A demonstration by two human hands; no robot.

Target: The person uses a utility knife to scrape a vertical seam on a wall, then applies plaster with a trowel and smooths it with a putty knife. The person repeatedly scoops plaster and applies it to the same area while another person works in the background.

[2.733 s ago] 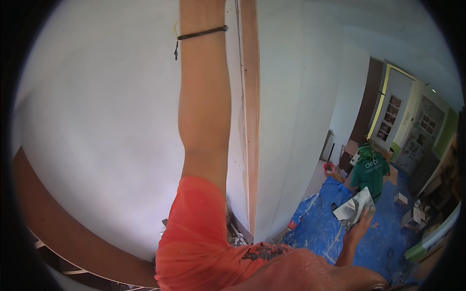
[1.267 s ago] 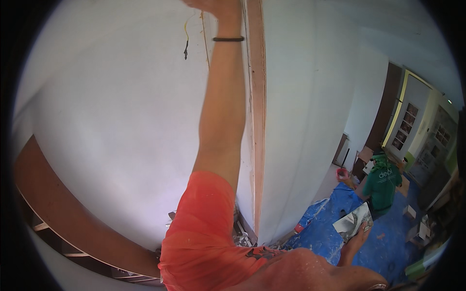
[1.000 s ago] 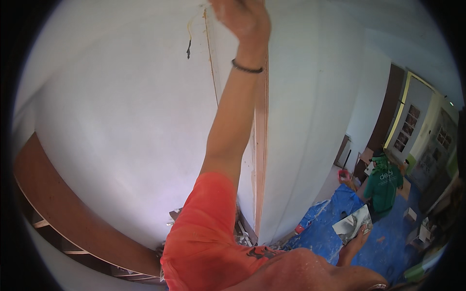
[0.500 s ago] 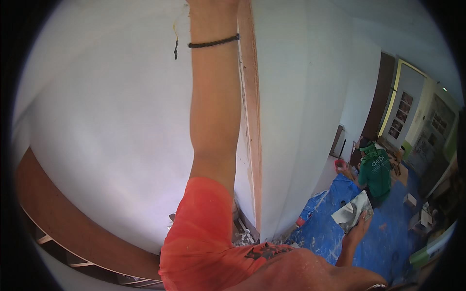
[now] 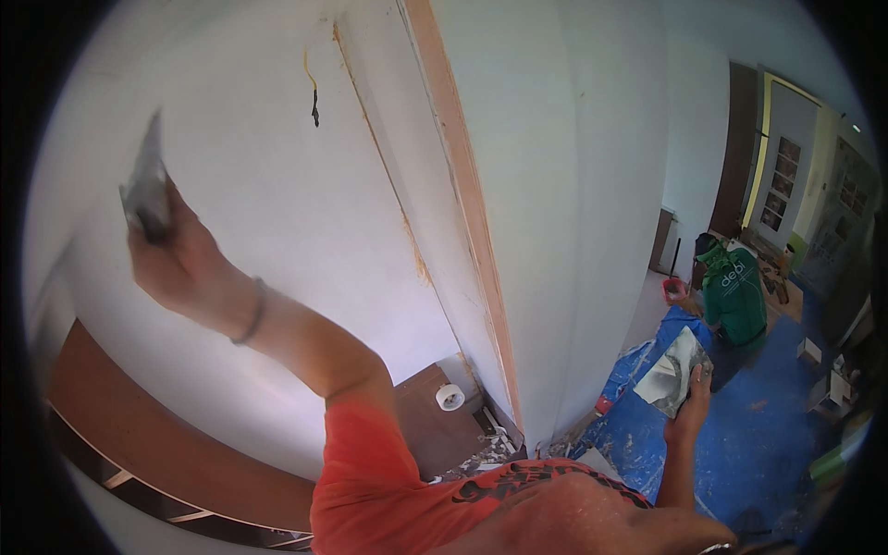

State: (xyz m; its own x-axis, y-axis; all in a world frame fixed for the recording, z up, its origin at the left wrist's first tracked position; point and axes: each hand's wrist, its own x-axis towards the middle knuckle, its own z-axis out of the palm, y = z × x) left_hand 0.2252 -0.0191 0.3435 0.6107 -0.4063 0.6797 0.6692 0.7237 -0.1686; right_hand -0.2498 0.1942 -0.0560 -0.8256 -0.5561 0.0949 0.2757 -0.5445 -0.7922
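Observation:
My left hand (image 5: 190, 268), at the end of a stretched arm in a red sleeve, is closed on a putty knife (image 5: 146, 185). Its pointed-looking grey blade is blurred and tilts up in front of the white wall (image 5: 231, 166); whether it touches the wall I cannot tell. Low on the right, my right hand (image 5: 692, 402) grips a flat metal plate (image 5: 664, 384) by its edge, thumb on top. White and grey paste is smeared over that plate.
A wooden strip (image 5: 462, 157) runs down the wall's corner. Yellow and black wires (image 5: 314, 102) hang from the wall. Below stands a brown board (image 5: 421, 416) with a white tape roll (image 5: 450, 398). A person in green (image 5: 735, 287) crouches by a blue floor sheet (image 5: 740, 444).
My left arm has swung from straight up at the corner to the far left, bringing the hand and putty knife into view. My right hand still holds the plate.

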